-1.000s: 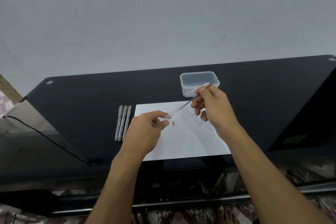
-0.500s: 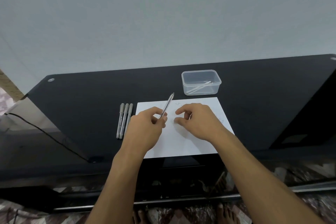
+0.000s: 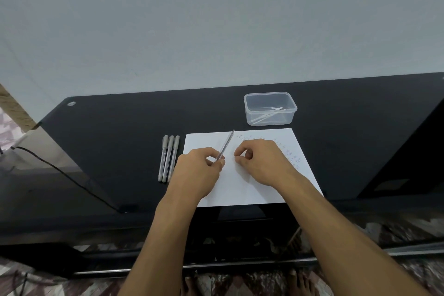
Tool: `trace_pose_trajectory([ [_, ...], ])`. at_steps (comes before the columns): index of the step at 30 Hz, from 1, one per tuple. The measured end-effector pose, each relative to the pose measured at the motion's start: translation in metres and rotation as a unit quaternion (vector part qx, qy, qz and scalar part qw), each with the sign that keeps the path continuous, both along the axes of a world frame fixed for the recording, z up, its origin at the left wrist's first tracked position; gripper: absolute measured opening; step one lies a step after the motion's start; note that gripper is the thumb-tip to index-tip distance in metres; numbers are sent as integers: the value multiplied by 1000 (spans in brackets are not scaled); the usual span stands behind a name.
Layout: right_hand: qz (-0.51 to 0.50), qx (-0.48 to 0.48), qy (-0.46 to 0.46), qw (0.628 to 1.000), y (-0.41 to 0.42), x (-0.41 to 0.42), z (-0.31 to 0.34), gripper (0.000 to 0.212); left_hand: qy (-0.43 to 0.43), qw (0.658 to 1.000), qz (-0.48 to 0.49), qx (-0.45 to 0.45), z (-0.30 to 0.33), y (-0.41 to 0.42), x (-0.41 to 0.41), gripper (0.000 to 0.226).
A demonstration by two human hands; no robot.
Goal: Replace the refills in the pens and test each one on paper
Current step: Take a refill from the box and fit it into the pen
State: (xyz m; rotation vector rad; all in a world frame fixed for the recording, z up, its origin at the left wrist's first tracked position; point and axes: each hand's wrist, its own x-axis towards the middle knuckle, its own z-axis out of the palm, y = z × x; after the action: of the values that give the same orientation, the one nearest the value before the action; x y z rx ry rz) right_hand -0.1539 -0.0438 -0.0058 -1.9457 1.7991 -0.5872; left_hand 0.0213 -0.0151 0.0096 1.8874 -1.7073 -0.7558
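The step in hand looks like the reassembly of one pen. The left hand [image 3: 199, 170], at centre frame, pinches the lower end of a slim clear-barrelled pen [image 3: 225, 145] between thumb and fingers, its far end slanting toward the upper right over the white sheet of paper [image 3: 252, 190]. The right hand [image 3: 259, 163], just beside it, has thumb and forefinger curled together near the paper as though closing on a small part; whether anything sits between them is too small to tell.

The next move probably calls for bringing that small part, if it is one, onto the open end of the barrel, then writing a test stroke below the faint scribbles at the sheet's upper right.

Three grey capped pens [image 3: 168, 158] lie side by side, touching, just left of the paper on the glossy black tabletop [image 3: 120, 139]. A clear plastic tub [image 3: 270, 109] holding thin pale refills stands beyond the paper's upper right corner. A dark cable [image 3: 72, 178] trails across the left of the frame, well apart from the work. Nothing blocks either hand.
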Motion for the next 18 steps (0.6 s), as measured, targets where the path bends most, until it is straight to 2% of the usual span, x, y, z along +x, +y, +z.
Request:
trace_pose_trajectory([
  [12,-13,3,-24,1000,-4,1,1,16,3,1000,-4,1,2,0,-2,15],
  [15,-60,-9,-153,986,-6,-3,6,14,9,1000,-5,-15,3,1,-3,13],
  [18,-79,0,-355,931,-4,-10,19,13,2,1000,-7,-22,4,0,-3,14],
])
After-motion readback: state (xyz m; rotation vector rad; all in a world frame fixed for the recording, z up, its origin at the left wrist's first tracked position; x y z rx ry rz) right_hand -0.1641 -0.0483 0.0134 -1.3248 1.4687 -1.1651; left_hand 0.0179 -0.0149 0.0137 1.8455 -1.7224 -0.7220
